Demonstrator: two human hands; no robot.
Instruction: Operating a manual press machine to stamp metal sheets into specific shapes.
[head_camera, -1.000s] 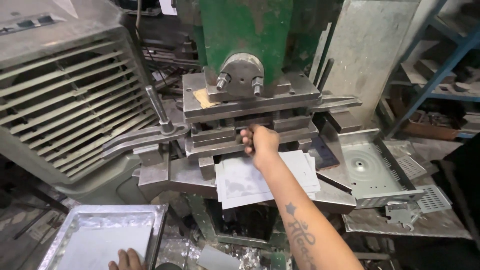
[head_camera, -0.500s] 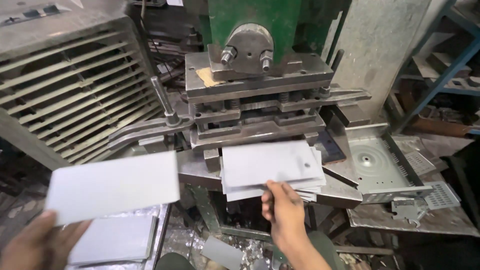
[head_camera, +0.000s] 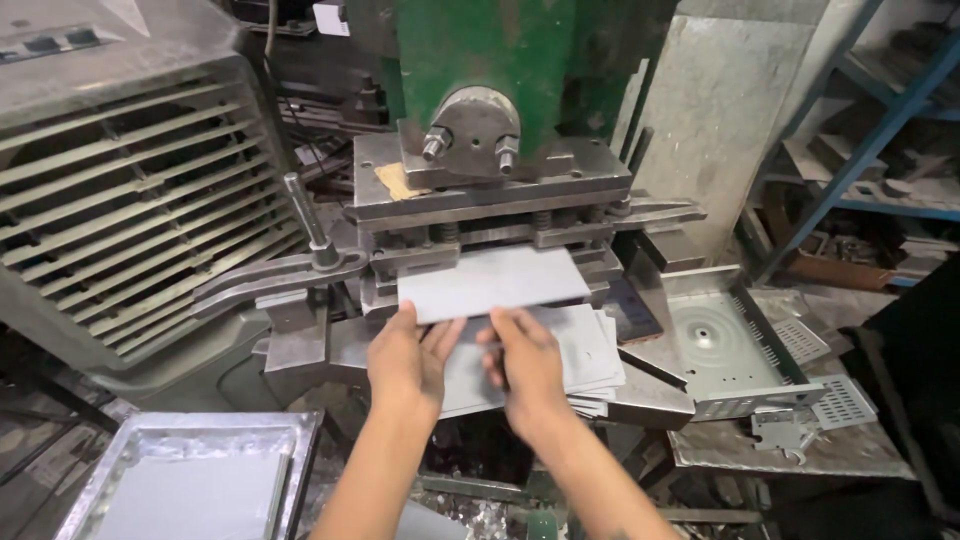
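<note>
Both hands hold one flat grey metal sheet by its near edge, level, its far edge at the gap of the green press die. My left hand grips the sheet's near left corner. My right hand grips the near edge toward the middle. Under the hands a stack of similar grey sheets lies on the press bed.
A metal tray with a sheet in it sits at lower left. A louvred grey cooler stands left. A perforated formed metal part lies right of the bed. Blue shelving is at the far right. A press lever sticks up left of the die.
My left hand lifted a sheet from the tray and carried it right to the press. My right hand left the die and then the stack and now also grips that sheet.
</note>
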